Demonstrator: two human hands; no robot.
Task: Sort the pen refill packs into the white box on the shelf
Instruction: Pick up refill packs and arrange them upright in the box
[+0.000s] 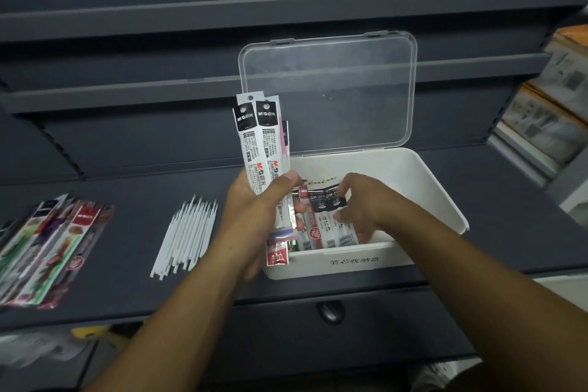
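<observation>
Dark grey metal forms the near edge of the shelf, with a small round knob set in the front panel below it. Two bare forearms reach up from the bottom of the view. The left hand grips a bundle of refill packs round its lower half, fingers and thumb curled about it. The bundle stands nearly upright, black headers on top, just over the left front corner of the white box. The right hand is down inside the box, fingers bent over the black top ends of the packs in the box, thumb below them. It looks to be pinching them, though blur makes the grip hard to read. Those packs lie flat, side by side, in the left half of the box. To the left on the shelf, apart from the box, lies a fan of loose white refills, and further left a heap of coloured packs. Behind the box its clear lid stands open — upright against the shelf tiers beyond. Stacked cartons sit at far right — blurred
</observation>
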